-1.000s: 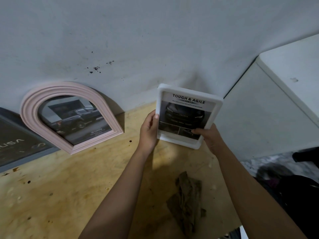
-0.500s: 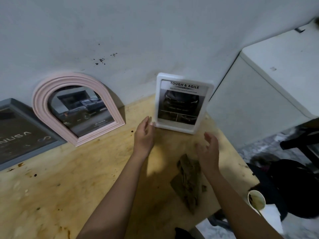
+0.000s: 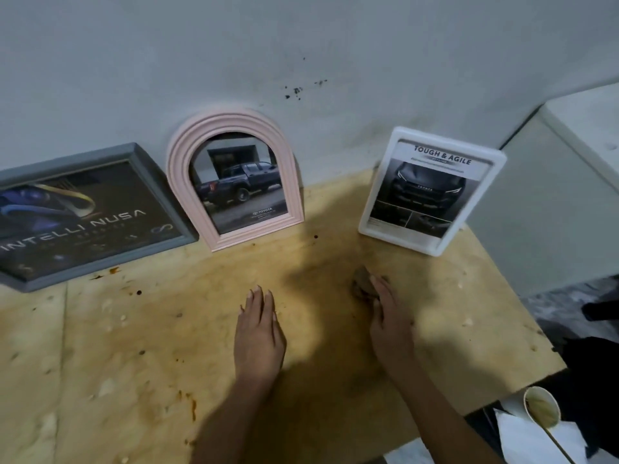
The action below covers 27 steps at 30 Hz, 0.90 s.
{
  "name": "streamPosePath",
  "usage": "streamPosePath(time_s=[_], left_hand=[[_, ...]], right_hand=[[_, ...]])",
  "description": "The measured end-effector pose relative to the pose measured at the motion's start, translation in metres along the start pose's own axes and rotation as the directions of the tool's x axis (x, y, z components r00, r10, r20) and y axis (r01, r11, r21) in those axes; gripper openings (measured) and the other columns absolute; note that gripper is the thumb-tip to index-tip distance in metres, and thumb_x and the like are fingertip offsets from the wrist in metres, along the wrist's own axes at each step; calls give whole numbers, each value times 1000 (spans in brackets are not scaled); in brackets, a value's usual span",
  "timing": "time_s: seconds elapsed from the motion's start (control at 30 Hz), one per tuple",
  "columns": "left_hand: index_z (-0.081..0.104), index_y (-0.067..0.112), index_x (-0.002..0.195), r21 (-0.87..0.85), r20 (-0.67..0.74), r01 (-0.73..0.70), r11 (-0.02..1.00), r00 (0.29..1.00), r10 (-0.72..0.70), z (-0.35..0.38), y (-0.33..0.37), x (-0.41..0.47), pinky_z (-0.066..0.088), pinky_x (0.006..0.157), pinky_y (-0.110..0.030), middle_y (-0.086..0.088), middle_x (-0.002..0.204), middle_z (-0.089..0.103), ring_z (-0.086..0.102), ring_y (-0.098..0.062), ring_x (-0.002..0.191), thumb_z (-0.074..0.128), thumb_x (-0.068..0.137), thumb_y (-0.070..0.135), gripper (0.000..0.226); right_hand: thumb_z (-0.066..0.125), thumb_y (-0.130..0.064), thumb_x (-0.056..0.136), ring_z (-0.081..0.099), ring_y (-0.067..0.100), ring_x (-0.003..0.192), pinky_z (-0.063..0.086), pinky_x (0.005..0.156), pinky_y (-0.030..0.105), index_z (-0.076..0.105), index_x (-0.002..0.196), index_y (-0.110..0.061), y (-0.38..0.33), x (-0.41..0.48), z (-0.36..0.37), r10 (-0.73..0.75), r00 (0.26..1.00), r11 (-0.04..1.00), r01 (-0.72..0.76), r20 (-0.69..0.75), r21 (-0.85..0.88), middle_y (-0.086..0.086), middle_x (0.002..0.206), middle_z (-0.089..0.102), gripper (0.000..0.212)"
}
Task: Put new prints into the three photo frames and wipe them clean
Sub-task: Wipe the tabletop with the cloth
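Rough workroom or storeroom: stained plywood table, scuffed grey wall, used paper cup near right.

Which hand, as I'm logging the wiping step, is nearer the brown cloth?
Right. The right hand touches the cloth; the left hand is flat over the table, apart to its left.

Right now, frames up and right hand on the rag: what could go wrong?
1. The cloth under the right hand looks brown and grubby; wiping may smear the fronts.
2. The white frame stands near the table's right end; a firm wipe could tip it off.
3. The pink frame seems only to lean on the wall; a push might slide it flat.
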<state>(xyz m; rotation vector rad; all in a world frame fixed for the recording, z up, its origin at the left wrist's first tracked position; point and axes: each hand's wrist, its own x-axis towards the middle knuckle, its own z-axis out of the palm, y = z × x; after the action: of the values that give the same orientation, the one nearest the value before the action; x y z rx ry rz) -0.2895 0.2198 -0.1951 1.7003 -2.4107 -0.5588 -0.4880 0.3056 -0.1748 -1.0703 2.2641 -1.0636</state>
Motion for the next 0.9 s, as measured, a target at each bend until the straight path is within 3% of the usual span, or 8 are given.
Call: streamPosePath(time_s=[0.17, 0.4, 0.57, 0.67, 0.73, 0.8, 0.83, 0.9], left_hand=[[31, 13, 142, -35, -25, 37, 999, 999, -37, 8, -2, 2, 9, 116, -30, -2, 151, 25, 14, -13, 141, 18, 91, 33, 56], [31, 17, 141, -70, -38, 43, 997, 998, -46, 11, -6, 6, 21, 113, -34, 3, 149, 25, 20, -14, 141, 25, 93, 31, 51], [33, 16, 141, -53, -32, 51, 997, 998, -52, 9, -4, 4, 19, 114, -33, 3, 149, 24, 19, -13, 140, 24, 93, 31, 52], [31, 16, 142, -23, -25, 52, 998, 998, -52, 7, -3, 5, 19, 113, -35, 2, 149, 23, 19, -14, 140, 24, 93, 31, 51], [32, 15, 142, -9, -11, 40, 999, 999, -40, 7, -4, 4, 19, 113, -34, 1, 149, 22, 19, -14, 140, 23, 94, 31, 51], [32, 15, 142, -9, 7, 18, 1000, 1000, -18, 5, -6, 4, 18, 114, -33, 0, 150, 23, 18, -14, 141, 21, 94, 32, 52], [32, 16, 142, -18, 15, 9, 1000, 1000, -9, 4, -6, 5, 17, 114, -32, 0, 151, 22, 16, -14, 141, 19, 95, 34, 53], [32, 16, 143, -49, 35, -18, 999, 999, 20, 0, -8, 6, 15, 115, -29, 0, 153, 21, 13, -13, 142, 17, 95, 36, 55]], right_hand=[[42, 7, 90, 23, 15, 140, 13, 110, 19, 35, 144, -17, -43, 87, 32, -77, 970, 993, 95, 229, -70, 1, 151, 29, 60], [40, -8, 95, 15, 21, 143, 10, 116, 32, 27, 146, -14, -50, 114, 69, -180, 946, 903, 268, 269, -337, 5, 154, 23, 53], [44, 12, 83, 24, 22, 140, 16, 114, 28, 39, 141, -12, -46, 108, 73, -237, 907, 911, 332, 348, -246, 6, 150, 33, 63], [49, 21, 72, 42, 26, 131, 28, 112, 32, 54, 129, -7, -45, 89, 77, -349, 849, 893, 430, 396, -135, 10, 137, 50, 64], [51, 20, 67, 50, 24, 122, 32, 109, 32, 63, 119, -6, -34, 72, 73, -424, 767, 866, 499, 481, -33, 10, 127, 59, 60], [48, 6, 74, 50, 10, 120, 29, 108, 19, 66, 114, -8, -23, 56, 56, -423, 710, 881, 469, 563, 70, 3, 122, 61, 46], [45, 0, 77, 48, 0, 119, 29, 106, 13, 67, 113, -11, -17, 51, 44, -387, 713, 907, 410, 585, 100, -1, 121, 60, 43], [42, 0, 79, 48, -7, 118, 34, 105, 15, 65, 114, -16, -3, 38, 21, -305, 809, 951, 286, 503, 116, -5, 122, 59, 44]])
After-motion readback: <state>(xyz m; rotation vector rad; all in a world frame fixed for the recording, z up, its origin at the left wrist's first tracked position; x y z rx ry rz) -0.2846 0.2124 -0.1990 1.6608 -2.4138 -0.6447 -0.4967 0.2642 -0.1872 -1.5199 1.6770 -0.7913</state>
